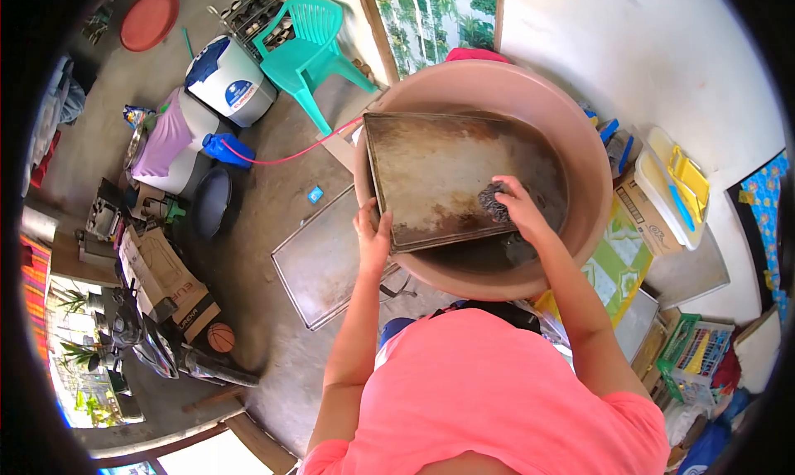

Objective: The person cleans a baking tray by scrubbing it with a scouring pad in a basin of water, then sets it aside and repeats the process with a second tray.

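Note:
A large brown basin [580,135] holds dark water. Across its left part lies a stained rectangular metal tray [439,168], tilted over the water. My left hand [374,233] grips the tray's lower left corner, fingers on the outer edge and thumb at the rim. In my right hand [517,206] is a dark, bunched scrubber [495,202], pressed against the tray's surface near its right end.
Another metal tray [319,260] lies on the floor left of the basin. A green chair [306,53], a blue container [225,149] with a pink hose and a black basin [212,202] stand further left. At right is a cardboard box [642,214] with a white tub.

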A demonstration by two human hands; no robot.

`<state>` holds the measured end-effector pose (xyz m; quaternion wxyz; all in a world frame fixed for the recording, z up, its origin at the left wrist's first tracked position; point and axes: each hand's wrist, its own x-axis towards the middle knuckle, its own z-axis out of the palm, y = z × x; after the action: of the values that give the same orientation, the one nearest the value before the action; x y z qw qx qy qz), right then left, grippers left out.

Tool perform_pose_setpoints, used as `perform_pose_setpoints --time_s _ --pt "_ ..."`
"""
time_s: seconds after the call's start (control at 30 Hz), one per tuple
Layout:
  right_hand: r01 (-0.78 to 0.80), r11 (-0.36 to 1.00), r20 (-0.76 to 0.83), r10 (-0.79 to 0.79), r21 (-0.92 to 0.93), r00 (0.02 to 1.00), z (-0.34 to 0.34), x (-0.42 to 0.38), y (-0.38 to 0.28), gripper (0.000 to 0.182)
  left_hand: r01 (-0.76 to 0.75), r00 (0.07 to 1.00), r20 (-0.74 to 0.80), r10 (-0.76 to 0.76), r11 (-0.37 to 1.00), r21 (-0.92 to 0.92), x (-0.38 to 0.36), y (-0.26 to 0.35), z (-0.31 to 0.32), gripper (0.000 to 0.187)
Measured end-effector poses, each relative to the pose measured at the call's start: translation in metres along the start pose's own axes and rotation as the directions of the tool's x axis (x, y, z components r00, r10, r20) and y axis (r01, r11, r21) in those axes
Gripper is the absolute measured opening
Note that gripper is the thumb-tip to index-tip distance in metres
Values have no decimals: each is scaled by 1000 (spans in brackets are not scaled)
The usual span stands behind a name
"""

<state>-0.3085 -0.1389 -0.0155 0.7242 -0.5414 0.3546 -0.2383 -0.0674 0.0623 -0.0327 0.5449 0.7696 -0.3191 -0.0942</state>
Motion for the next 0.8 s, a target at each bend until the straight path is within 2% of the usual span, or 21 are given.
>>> perform_pose_setpoints --time_s 0.07,0.1,0.2,0.23,0.27,0.33,0.37,0.4,0.47,0.5,0.53,0.6,0.67,0.7,0.73,0.77,0.8 --pt "76 996 89 -71 -46 993 24 1 -2 31 96 993 73 -87 987 -129 1 -8 2 45" --pt "170 976 102 -157 -135 982 41 0 -2 31 69 996 68 -63 994 -86 0 -7 2 41" --pt "401 827 181 -358 -395 916 102 -17 -5 32 106 991 102 -84 967 -232 2 -24 3 40" --pt "405 827 215 -346 -389 913 118 -21 4 33 79 993 106 -55 968 -237 2 -28 4 40" --pt "410 828 250 -334 -383 909 133 -23 13 33 125 986 142 -87 949 -289 2 -32 4 38" --pt "528 708 253 -465 -469 848 156 -22 12 27 219 966 217 -142 896 -385 3 -26 -1 35" --pt "523 688 263 -454 -503 851 164 -15 9 25 315 932 311 -185 837 -447 4 -23 -8 43" --pt "517 666 273 -443 -538 854 171 -7 4 22 296 919 363 -152 875 -383 2 -20 -14 50" --pt "564 585 261 -522 -583 812 180 24 6 19 239 877 471 -95 937 -256 0 -19 -22 65" --pt "538 576 249 -505 -616 826 185 44 4 20 270 876 468 -113 920 -283 1 -28 -18 83" --pt "558 526 216 -574 -643 790 191 67 2 18 278 876 468 -121 918 -283 2 -30 -18 83" --pt "506 528 193 -537 -682 821 195 105 -11 15 292 873 469 -133 914 -284 4 -31 -17 83" --pt "487 501 193 -528 -716 827 198 127 -21 14 276 881 446 -160 938 -209 4 -10 -20 81" --pt "483 509 226 -486 -713 844 198 115 -22 15 258 885 434 -169 954 -154 3 -4 -21 80" --pt "544 479 323 -469 -689 822 197 93 -21 16 238 890 421 -177 966 -97 2 -1 -23 79" --pt "516 543 366 -366 -663 855 195 65 -20 15 233 895 401 -196 971 -47 2 -9 -20 81" --pt "515 546 402 -321 -661 857 193 37 -20 14 234 895 406 -186 969 -73 2 0 -22 80"
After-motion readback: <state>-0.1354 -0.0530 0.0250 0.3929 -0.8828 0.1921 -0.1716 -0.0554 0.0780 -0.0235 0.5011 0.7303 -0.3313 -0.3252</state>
